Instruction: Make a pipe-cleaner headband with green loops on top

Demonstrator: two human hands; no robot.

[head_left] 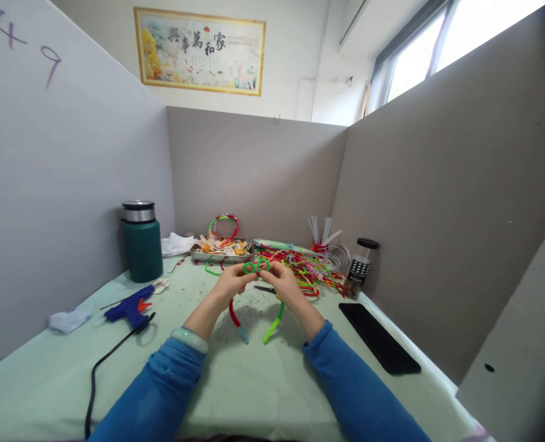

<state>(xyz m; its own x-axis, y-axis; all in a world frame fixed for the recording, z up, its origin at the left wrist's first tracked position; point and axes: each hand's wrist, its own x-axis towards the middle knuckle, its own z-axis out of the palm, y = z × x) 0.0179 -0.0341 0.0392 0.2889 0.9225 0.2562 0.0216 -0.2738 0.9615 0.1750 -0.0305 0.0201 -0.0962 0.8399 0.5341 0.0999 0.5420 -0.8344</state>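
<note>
Both hands are raised over the middle of the table, close together. Between their fingertips is a green pipe-cleaner piece (258,266) bent into two small loops. My left hand (232,283) pinches it from the left side, and my right hand (285,286) pinches it from the right. Below the hands, the two ends of a headband (274,324) wrapped in pipe cleaner show, one red and pale blue, the other green and yellow. Its upper part is hidden by the hands. Scissors (310,291) with orange handles lie behind my right hand, partly covered.
A blue glue gun (129,308) with a black cord lies left, near a green flask (142,250). At the back stand a metal tray (221,256) of small pieces and a pipe-cleaner pile (300,263). A jar (359,270) and black phone (378,337) are right. Grey partitions enclose the table.
</note>
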